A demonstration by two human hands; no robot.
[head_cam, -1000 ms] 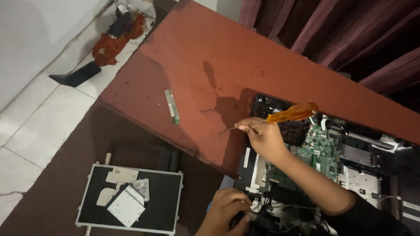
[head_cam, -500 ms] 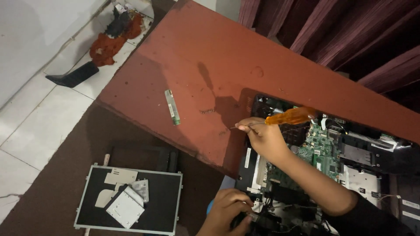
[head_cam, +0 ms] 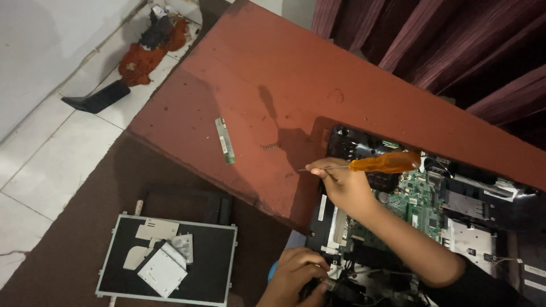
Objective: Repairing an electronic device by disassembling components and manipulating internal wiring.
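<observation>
Nearest the camera, the left hand [head_cam: 296, 276] rests at the front edge of the opened laptop chassis [head_cam: 398, 227], its grip closed over dark cabling and parts at the bottom of the frame; exactly what the fingers pinch is too dark to tell. Just left of it, on the brown floor mat [head_cam: 74, 227], lies one flat display panel [head_cam: 168, 258] with a pale metal frame, and on its dark back sit a few loose pale pieces, among them one square silver plate [head_cam: 162, 272].

A little farther on, the right hand [head_cam: 344, 185] hovers over the left edge of the chassis, its grip clamped on the metal shaft of one screwdriver [head_cam: 375, 165]. The tool lies nearly level: its translucent orange handle points right over the chassis, and its thin tip points left, out over bare worktop. One green circuit board [head_cam: 418, 199] shows inside the chassis, just right of that hand, beside one silvery rectangular cover [head_cam: 469, 241].

The reddish-brown worktop [head_cam: 256, 68] runs diagonally, its near edge dropping to the mat just left of the chassis. Most of its surface is open. On it lie one narrow green strip board [head_cam: 225, 140] near the front edge and one small coiled spring [head_cam: 270, 146] between that strip and the chassis, both well apart from the hands.

Farthest off, dark maroon curtains [head_cam: 432, 40] hang behind the worktop, and on the white tiled floor [head_cam: 51, 142] to the left lie one black wedge-shaped piece [head_cam: 96, 98] and one orange-and-black heap [head_cam: 151, 48].
</observation>
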